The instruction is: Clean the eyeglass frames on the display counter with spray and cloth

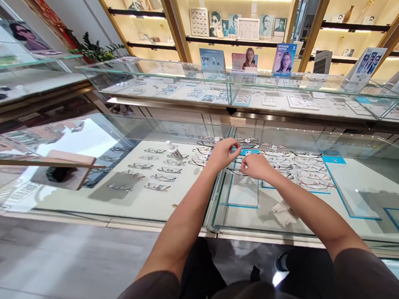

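Observation:
Both of my hands are close together over the glass display case, above rows of eyeglasses. My left hand (224,154) has its fingers curled in, with the fingertips pointing right. Just to its right and a little nearer, my right hand (256,165) is closed in a pinch. Thin frames show around and between the fingers, so whatever the hands grip, if anything, cannot be told from the glasses behind. Several eyeglasses (311,166) lie in overlapping rows right of my hands. More pairs of eyeglasses (166,169) are spaced out to the left, near a white bottle (174,150).
A crumpled cloth (284,213) lies below my right forearm. Clear, blue-edged panels (356,192) are at the right. Glass case walls (217,198) rise between the two sections. Behind runs another glass counter (179,70) with eyewear and posters. A wooden tray (73,166) appears at left.

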{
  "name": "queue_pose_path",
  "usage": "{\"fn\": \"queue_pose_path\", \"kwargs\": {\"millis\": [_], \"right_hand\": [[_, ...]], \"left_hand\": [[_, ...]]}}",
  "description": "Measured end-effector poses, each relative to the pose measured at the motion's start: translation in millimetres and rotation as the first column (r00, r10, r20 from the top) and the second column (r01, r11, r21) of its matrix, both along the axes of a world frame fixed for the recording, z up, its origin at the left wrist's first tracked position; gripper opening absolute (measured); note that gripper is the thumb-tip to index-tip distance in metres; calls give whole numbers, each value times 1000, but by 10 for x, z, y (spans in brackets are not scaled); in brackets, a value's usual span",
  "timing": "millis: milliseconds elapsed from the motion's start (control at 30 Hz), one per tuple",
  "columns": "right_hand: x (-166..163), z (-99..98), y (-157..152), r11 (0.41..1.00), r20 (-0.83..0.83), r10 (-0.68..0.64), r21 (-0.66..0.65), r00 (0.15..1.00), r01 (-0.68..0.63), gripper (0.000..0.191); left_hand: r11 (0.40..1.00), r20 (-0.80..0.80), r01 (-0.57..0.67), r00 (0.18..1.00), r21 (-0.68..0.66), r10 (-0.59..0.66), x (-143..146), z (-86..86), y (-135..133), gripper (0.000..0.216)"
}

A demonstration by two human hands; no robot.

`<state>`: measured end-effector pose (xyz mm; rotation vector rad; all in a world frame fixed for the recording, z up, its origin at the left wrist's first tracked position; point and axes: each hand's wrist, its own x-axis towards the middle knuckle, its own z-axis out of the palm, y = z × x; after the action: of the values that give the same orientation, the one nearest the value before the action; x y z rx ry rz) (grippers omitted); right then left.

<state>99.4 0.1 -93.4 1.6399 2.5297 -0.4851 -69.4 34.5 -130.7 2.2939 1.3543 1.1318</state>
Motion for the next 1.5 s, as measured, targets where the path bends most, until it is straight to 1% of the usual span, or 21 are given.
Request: {"fn": "queue_pose_path", "kwargs": {"millis": [100,300,533,700,767,833,900,933,967,1000,1033,1067,1133,1200,1233,1300,1367,1433,1500], "right_hand": [[-32,-35,-5,1000,18,-3,-3,1000,3,23],[-57,-84,5,1000,41,-21,19,999,20,26],[-68,-168,53,999,39,-31,18,999,30,26],[-81,-195,49,999,26,-39,27,999,38,24],[-74,-165,45,998,12,-45,39,999,44,21],[-35,-82,46,997,-4,-57,56,998,57,16],[53,62,46,993,-42,-81,88,996,85,14],[116,152,39,987,-75,-103,115,992,111,18],[188,250,25,975,-180,-127,159,975,156,27],[265,350,2,954,-299,-162,195,941,226,39],[345,449,-32,932,-427,-185,211,885,296,49],[421,541,-74,920,-547,-160,219,822,325,55],[551,695,-176,914,-721,-70,230,689,333,59],[643,794,-275,904,-823,-4,240,568,353,60],[676,819,-315,906,-850,16,235,527,352,61],[732,821,-362,924,-883,23,198,469,327,63],[791,757,-361,949,-904,-11,125,428,289,65],[858,643,-319,958,-925,-68,43,373,283,65],[922,502,-255,952,-955,-102,-12,280,305,65]], "left_hand": [[999,-13,35,999,24,-35,8,-30,2,10],[998,-49,41,998,42,-39,-2,-42,18,11],[1000,-159,-13,987,27,17,3,-78,54,9],[999,-213,-45,976,-29,38,1,-112,64,16],[997,-246,-53,968,-57,37,3,-127,72,19],[996,-286,-47,958,-75,23,9,-150,89,21],[997,-333,-21,943,-78,-7,18,-182,115,22],[997,-357,-5,934,-76,-23,24,-202,130,22],[997,-379,9,925,-75,-37,31,-223,146,22],[997,-397,20,917,-76,-49,38,-244,162,22],[996,-407,27,912,-80,-57,45,-266,178,21],[996,-409,32,910,-85,-64,52,-287,195,21],[994,-401,44,912,-99,-80,61,-325,229,20],[992,-385,56,918,-111,-95,65,-356,264,17],[991,-375,60,922,-116,-100,67,-369,280,16],[990,-348,61,932,-125,-101,71,-390,310,14],[990,-306,55,947,-133,-94,74,-403,333,13],[989,-246,45,966,-138,-78,72,-403,344,11],[990,-170,33,984,-136,-56,63,-383,339,11]]}}
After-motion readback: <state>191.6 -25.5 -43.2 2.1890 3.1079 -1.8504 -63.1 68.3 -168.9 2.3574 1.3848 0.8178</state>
